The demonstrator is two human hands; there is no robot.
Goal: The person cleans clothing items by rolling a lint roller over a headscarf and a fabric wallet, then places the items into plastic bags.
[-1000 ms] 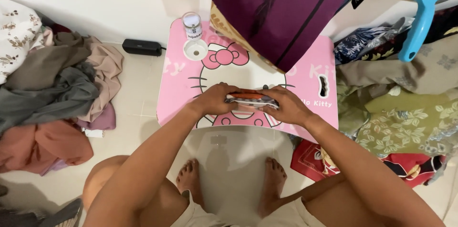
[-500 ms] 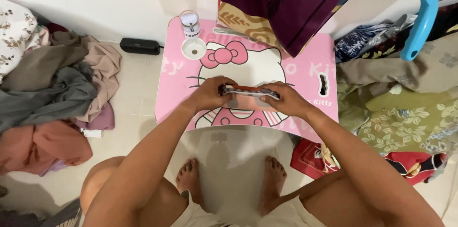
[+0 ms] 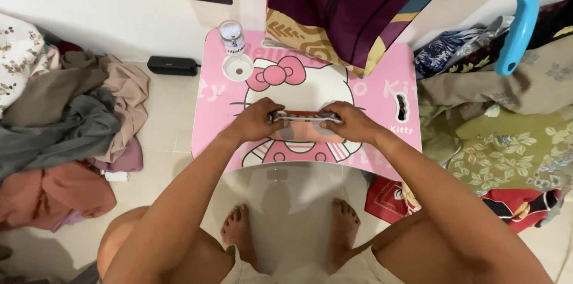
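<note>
Both your forearms run up from the bottom corners of the frame and converge at the middle, elbows wide over your knees, wrists bent slightly inward. Your left hand (image 3: 258,120) sits just left of centre, fingers curled down and closed over the left end of a small folded cloth (image 3: 304,127), orange-pink with a grey striped edge along its top. Your right hand (image 3: 351,123) mirrors it just right of centre, fingers bent and pinching the right end of that same edge, thumb tucked underneath. Neither hand is spread flat; both are nearly closed around the fabric, knuckles facing up. The cloth is stretched between them and lies on the pink desk (image 3: 382,90), over the lower part of the cartoon cat face printed there, at the centre of the frame.

At the upper left corner of the desk a clear small jar (image 3: 232,37) stands upright, and just below it lies a round white lid (image 3: 237,68). A dark purple cloth (image 3: 358,3) with a patterned yellow lining hangs over the desk's upper right part. Left of the desk, heaped clothes (image 3: 65,129) in grey, beige and rust lie on the tiled floor, with a black box (image 3: 173,65) against the wall. On the right are floral green fabrics (image 3: 501,152) and a blue-handled roller (image 3: 522,3) in the upper right corner. Your bare feet (image 3: 239,230) rest below the desk.
</note>
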